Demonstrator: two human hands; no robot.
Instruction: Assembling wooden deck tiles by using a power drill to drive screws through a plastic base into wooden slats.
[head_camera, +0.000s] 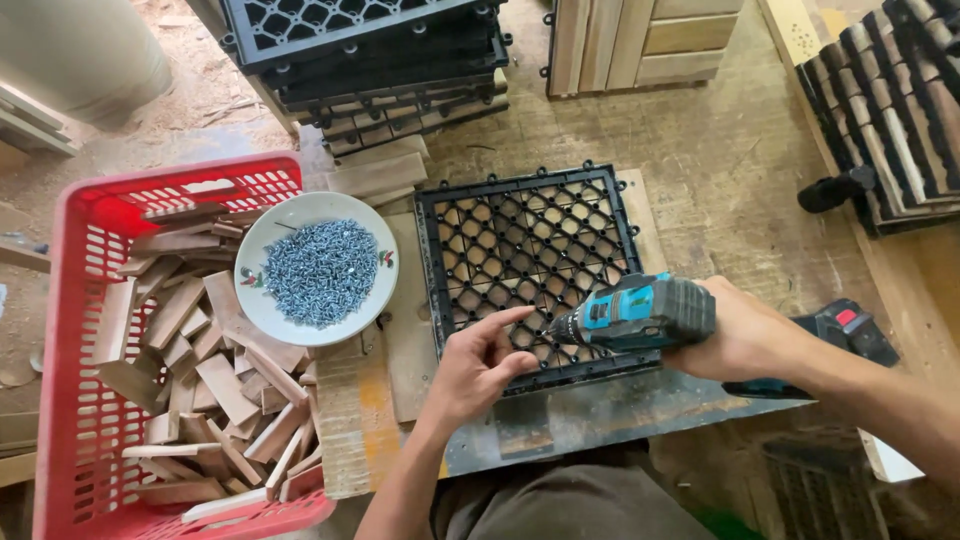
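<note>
In the head view, the right hand (740, 335) is wrapped around the grip of a teal and grey cordless drill (640, 312), which lies almost level with its nose pointing left over the near right part of a black plastic grid tile (525, 265). The left hand (480, 365) is half open, its forefinger stretched out toward the drill's tip and resting on or just above the grid near the tile's near edge; the other fingers are loosely curled and hold nothing that can be made out. Whether a screw sits at the drill's tip cannot be told. The tile lies flat on a board (400, 330) that rests on the table (600, 415), near its front edge and roughly at its middle. Just left of the tile, toward the table's left edge, stands a white plate (262, 275) heaped with small silver screws (320, 270); its left rim overhangs a red plastic crate (75, 330) filled with short offcuts of wood (215, 385). At the table's far edge, beyond the plate and tile, rises a stack of black grid tiles (370, 50) with wooden slats underneath. Further right along the far side lies a wooden slat tile (640, 40). At the far right corner another stack of slat tiles (895, 110) lies on its side. Behind the right wrist sits a second black tool with a red button (845, 330).
</note>
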